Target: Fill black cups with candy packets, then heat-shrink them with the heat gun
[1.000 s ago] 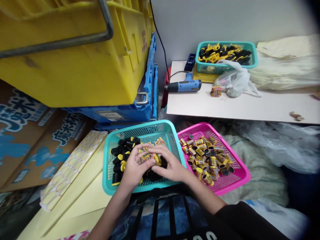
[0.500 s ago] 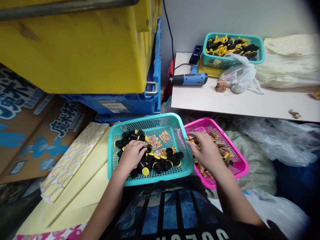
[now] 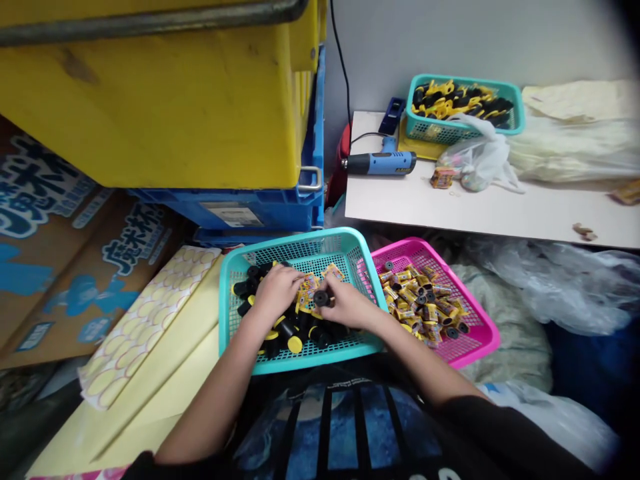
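Observation:
My right hand [image 3: 344, 305] is over the teal basket [image 3: 373, 343], closed around a small black cylinder [image 3: 321, 298] whose round end faces up. Beside it, on the left of the same basket, is my left hand [image 3: 278, 288]. Its fingers are bent together at the edge of the printed labels [image 3: 310, 283]; whatever is between the fingertips is hidden. Below and around the hands lie several black cylinders with yellow caps [image 3: 295, 344], some covered by my left hand.
A pink basket [image 3: 487, 337] with several label-wrapped cylinders [image 3: 407, 297] adjoins the teal one. Behind, a white table [image 3: 385, 203] carries a blue heat gun [image 3: 387, 163], a plastic bag [image 3: 483, 157] and another teal basket [image 3: 520, 120]. Yellow and blue crates [image 3: 200, 120] tower at the left.
My right hand has moved left from over the pink basket into the teal basket and has a black cylinder in its fingers. My left hand has shifted slightly up towards the labels.

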